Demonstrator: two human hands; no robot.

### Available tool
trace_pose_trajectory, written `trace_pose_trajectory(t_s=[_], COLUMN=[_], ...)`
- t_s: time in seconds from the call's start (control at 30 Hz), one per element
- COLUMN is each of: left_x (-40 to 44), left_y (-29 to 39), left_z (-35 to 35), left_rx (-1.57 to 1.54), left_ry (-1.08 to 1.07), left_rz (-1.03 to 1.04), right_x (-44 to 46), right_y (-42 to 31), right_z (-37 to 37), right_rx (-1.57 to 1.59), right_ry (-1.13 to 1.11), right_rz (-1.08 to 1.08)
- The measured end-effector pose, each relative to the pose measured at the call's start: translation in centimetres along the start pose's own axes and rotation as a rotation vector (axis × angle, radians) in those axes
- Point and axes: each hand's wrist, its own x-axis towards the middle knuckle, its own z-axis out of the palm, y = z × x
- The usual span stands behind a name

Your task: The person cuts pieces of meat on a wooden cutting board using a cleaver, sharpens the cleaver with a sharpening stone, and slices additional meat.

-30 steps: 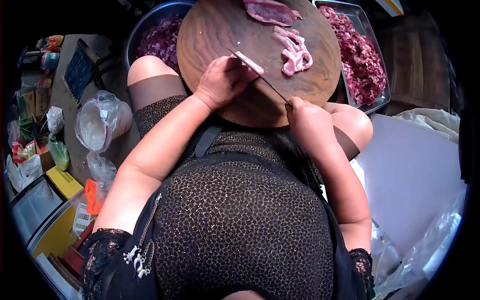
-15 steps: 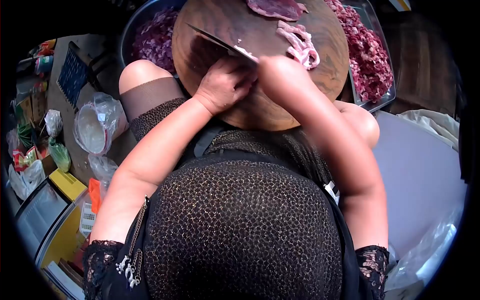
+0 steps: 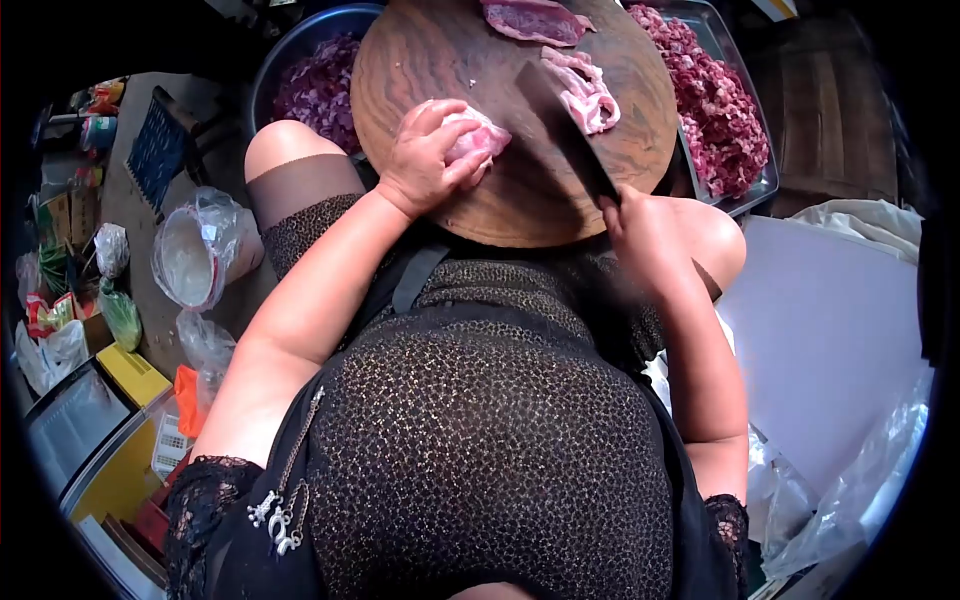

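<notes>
Round brown wooden block: left hand clasps pale pink raw meat; right hand grips a broad dark-bladed cleaver. Good cutting keeps the left hand curled back.

The knife is now withdrawn from the left hand and positioned farther right, its blade beside the meat strips; contact cannot be determined. The broad face of the blade is presented, whereas it was seen edge-on one second ago. The right hand is retracted from mid-board to the near right edge of the board. More of the meat chunk is exposed between the spread left fingers.
</notes>
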Motion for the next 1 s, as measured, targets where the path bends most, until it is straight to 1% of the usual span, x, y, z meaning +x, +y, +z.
trace_pose_trajectory(t_s=[0.03, 0.07, 0.1, 0.13, 0.17, 0.2, 0.23, 0.3, 0.37, 0.43, 0.47, 0.53, 0.57, 0.6, 0.63, 0.67, 0.73, 0.8, 0.87, 0.9, 0.93, 0.97, 1.0], left_x=[-0.1, -0.4, 0.1, 0.4, 0.7, 1.1, 1.2, 1.2, 1.0, 0.9, 0.8, 0.5, 0.3, 0.1, -0.1, -0.1, -0.2, -0.6, -0.5, -0.5, -0.6, -1.0, -1.4], left_y=[-0.3, -0.4, -0.3, 0.0, 0.4, 0.9, 1.1, 1.0, 0.5, 0.0, -0.2, -0.5, -0.6, -0.6, -0.5, -0.5, -0.6, -0.3, -0.2, -0.3, -0.8, -1.1, -1.3], left_z=[0.1, 0.2, 0.4, 0.3, 0.1, -0.3, -0.4, -0.3, -0.2, -0.1, 0.1, 0.6, 0.8, 0.9, 0.9, 1.0, 0.9, 0.7, 0.4, 0.4, 0.3, 0.4, 0.4], left_rx=[0.031, 0.062, -0.002, -0.001, -0.091, -0.182, -0.193, -0.198, -0.205, -0.2, -0.203, -0.065, -0.064, -0.078, -0.089, -0.082, -0.028, -0.026, -0.068, -0.04, -0.042, -0.054, -0.066], left_ry=[-0.017, -0.035, -0.062, -0.061, -0.058, -0.055, -0.016, -0.022, -0.036, -0.076, -0.08, 0.01, 0.01, -0.026, -0.061, -0.061, -0.055, -0.041, -0.092, -0.062, -0.117, -0.127, -0.139], left_rz=[0.084, 0.164, 0.151, 0.15, 0.124, 0.096, 0.1, 0.084, 0.066, 0.104, 0.1, 0.13, 0.13, 0.099, 0.071, 0.077, 0.135, 0.129, 0.076, 0.118, 0.133, 0.048, -0.038], right_x=[-0.2, -0.7, -0.9, -0.7, -0.4, -0.1, 0.2, 0.7, 1.4, 2.2, 2.9, 4.8, 6.3, 7.8, 9.1, 10.4, 11.0, 10.1, 7.4, 6.1, 5.2, 3.9, 2.6], right_y=[-0.3, -0.7, -1.4, -1.9, -2.3, -2.5, -2.8, -3.3, -3.7, -4.1, -4.2, -5.2, -6.2, -7.5, -8.3, -9.0, -9.7, -8.6, -6.4, -4.8, -3.0, -0.4, 0.0], right_z=[0.2, 0.6, 0.9, 1.1, 1.5, 1.6, 1.7, 1.4, 0.5, -0.2, 0.0, 0.6, 1.2, 1.5, 2.3, 2.9, 2.4, 2.5, 1.5, 1.1, 0.4, 0.7, 0.0], right_rx=[-0.014, -0.026, -0.059, -0.094, -0.159, -0.159, -0.194, -0.234, -0.207, -0.176, -0.174, -0.152, -0.193, -0.211, -0.148, -0.157, -0.179, -0.267, -0.225, -0.211, -0.154, -0.112, -0.052], right_ry=[-0.032, 0.042, 0.009, -0.017, -0.031, -0.035, -0.066, -0.13, -0.165, -0.229, -0.234, -0.181, -0.178, -0.224, -0.162, -0.148, -0.212, -0.241, -0.224, -0.217, -0.28, -0.158, -0.141], right_rz=[-0.046, -0.152, -0.162, -0.174, -0.188, -0.188, -0.183, -0.185, -0.196, -0.208, -0.205, -0.291, -0.299, -0.282, -0.326, -0.396, -0.395, -0.314, -0.228, -0.191, -0.102, -0.198, -0.115])
